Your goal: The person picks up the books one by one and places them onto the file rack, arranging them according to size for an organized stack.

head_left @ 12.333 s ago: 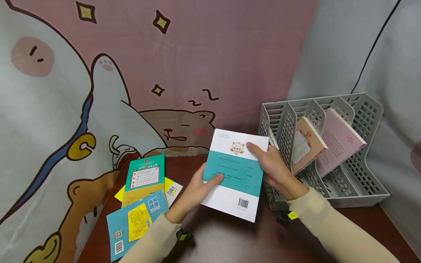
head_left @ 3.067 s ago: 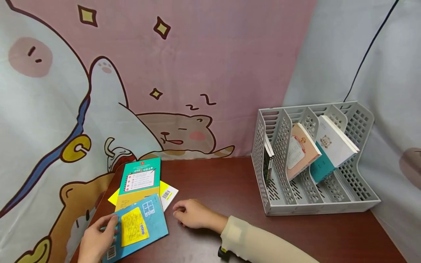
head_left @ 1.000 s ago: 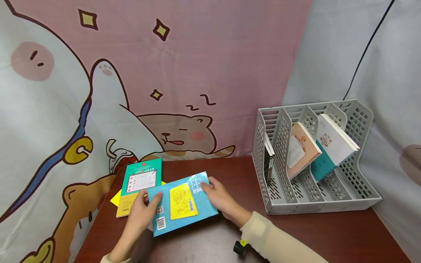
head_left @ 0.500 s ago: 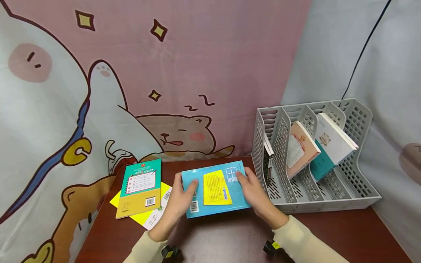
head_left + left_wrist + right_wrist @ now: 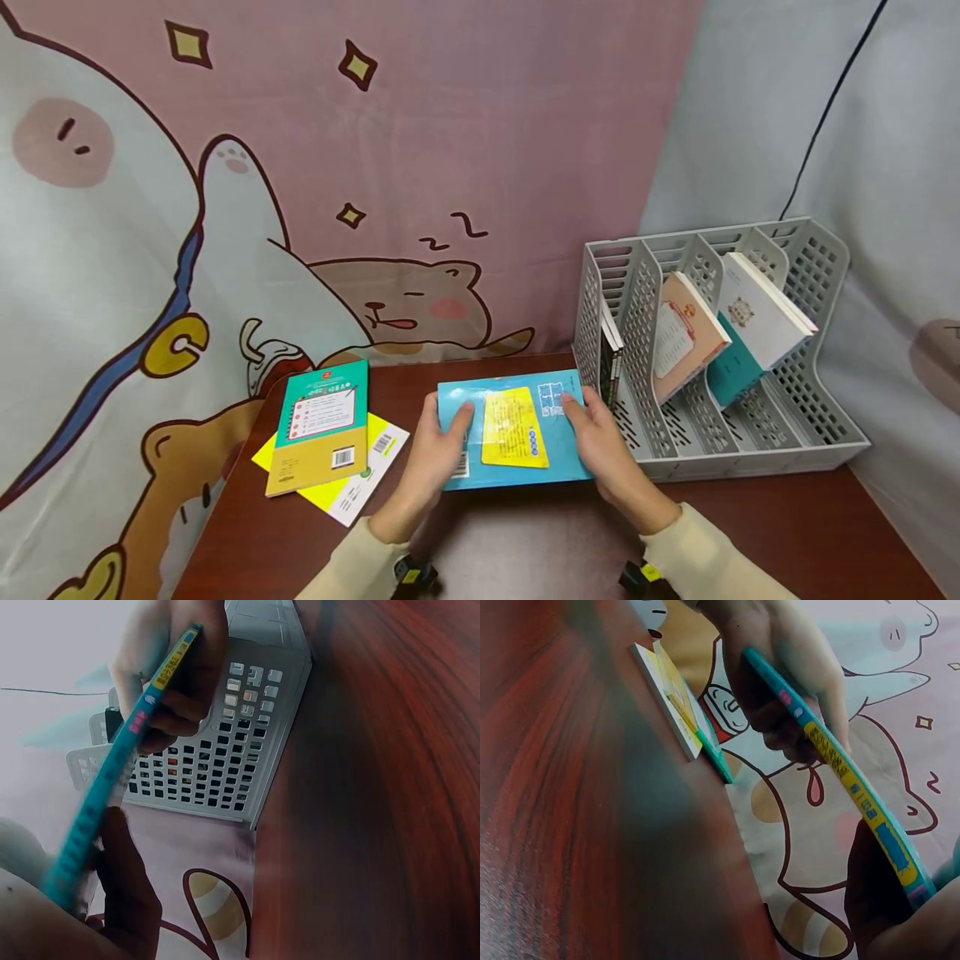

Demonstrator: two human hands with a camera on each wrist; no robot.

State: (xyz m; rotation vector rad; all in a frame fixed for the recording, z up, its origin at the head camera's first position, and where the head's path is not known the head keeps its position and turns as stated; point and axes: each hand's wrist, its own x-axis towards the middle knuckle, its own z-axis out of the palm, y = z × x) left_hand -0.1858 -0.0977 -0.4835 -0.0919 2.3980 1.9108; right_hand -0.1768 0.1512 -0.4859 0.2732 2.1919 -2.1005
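Observation:
A thin blue book (image 5: 465,467) with a yellow panel and a barcode is held up between both hands. My left hand (image 5: 427,458) grips its left end, thumb on the cover and fingers underneath. At the opposite end my right hand (image 5: 611,454) grips it the same way. The wrist views show the book edge-on, its spine (image 5: 859,795) printed with yellow patches and lettering. In the left wrist view the same book (image 5: 112,761) stands clear of the tabletop. The fingers behind the cover are hidden in the head view.
On the table (image 5: 517,550) at left, a green and mustard book (image 5: 318,458) lies across a yellow and white book (image 5: 352,500). A grey file rack (image 5: 757,467) stands at right, holding a dark-covered book (image 5: 611,358), a peach book (image 5: 686,333) and a white and teal book (image 5: 757,321).
The pink book in the rack is covered by the white and teal one, formerly in both hands. The blue book was lifted off the left pile and carried right, towards the rack.

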